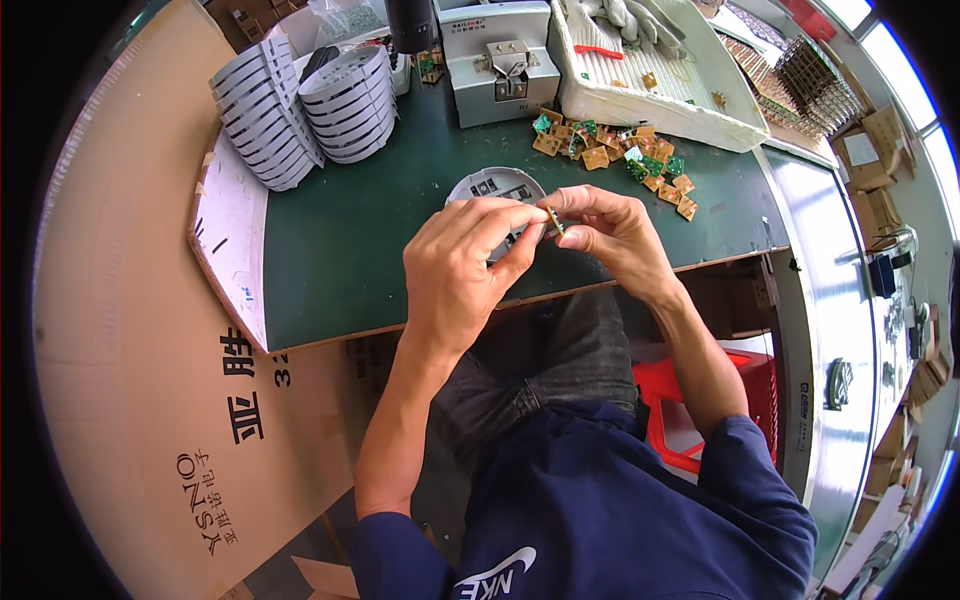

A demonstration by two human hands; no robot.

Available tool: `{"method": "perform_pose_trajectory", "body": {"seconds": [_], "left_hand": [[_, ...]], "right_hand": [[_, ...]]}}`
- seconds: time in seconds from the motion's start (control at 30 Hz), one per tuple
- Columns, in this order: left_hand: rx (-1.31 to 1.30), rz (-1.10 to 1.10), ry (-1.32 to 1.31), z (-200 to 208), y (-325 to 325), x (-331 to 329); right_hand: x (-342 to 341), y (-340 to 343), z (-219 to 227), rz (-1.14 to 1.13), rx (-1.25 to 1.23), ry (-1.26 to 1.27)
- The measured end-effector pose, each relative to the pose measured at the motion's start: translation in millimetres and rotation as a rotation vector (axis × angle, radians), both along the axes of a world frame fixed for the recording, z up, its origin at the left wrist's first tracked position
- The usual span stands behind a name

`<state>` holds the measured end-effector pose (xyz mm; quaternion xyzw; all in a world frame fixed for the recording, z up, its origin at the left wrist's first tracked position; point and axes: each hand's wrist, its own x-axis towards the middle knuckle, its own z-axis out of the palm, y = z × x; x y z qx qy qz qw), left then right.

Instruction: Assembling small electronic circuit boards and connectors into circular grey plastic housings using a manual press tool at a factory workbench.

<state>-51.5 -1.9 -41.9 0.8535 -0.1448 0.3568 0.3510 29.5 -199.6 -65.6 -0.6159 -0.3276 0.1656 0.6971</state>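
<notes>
A small tan circuit board with parts on its face is held up edge-on over the near side of the bench. My right hand grips it between thumb and fingers. From the other side, my left hand pinches its thumb and index finger together at the board's left edge; its fingertips partly hide what they grip. Beneath both hands lies a round light-grey plastic housing with dark and metal parts inside. My left hand covers much of that housing.
Loose tan and green circuit boards lie scattered at the back right, before a white tray with gloves. A grey metal machine stands at the back. Stacked grey housings fill the back left; a cardboard sheet stands beyond the bench's left side.
</notes>
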Motion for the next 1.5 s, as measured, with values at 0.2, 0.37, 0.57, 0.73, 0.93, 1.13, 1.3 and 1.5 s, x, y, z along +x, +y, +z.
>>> {"method": "perform_pose_trajectory", "body": {"seconds": [0.2,0.37,0.57,0.73,0.93,1.13,1.3,1.5], "left_hand": [[-0.164,-0.073,0.086,-7.2,0.0,0.5],[-0.157,0.064,0.155,-10.3,9.7,2.5],[0.022,0.178,0.303,-35.6,17.0,2.9],[0.003,0.179,0.337,-43.1,11.6,6.8],[-0.133,0.149,0.082,-28.5,16.8,5.1],[-0.191,0.185,0.007,-18.6,2.1,8.7],[-0.225,0.171,0.033,-19.1,-1.2,5.9],[-0.217,0.154,0.038,-19.7,-2.4,3.5]], "right_hand": [[1.9,-1.7,-11.1,0.035,0.164,0.168],[8.7,-0.8,-2.8,-0.081,-0.015,0.031],[35.1,23.5,25.0,-0.33,-0.481,-0.57],[48.1,45.8,26.3,-0.164,-0.541,-0.492],[46.6,33.8,24.3,0.002,-0.265,-0.057],[30.2,26.6,21.2,0.023,-0.149,0.013],[26.6,24.7,18.0,0.042,-0.104,0.011],[24.2,25.0,11.1,0.062,-0.04,0.019]]}}
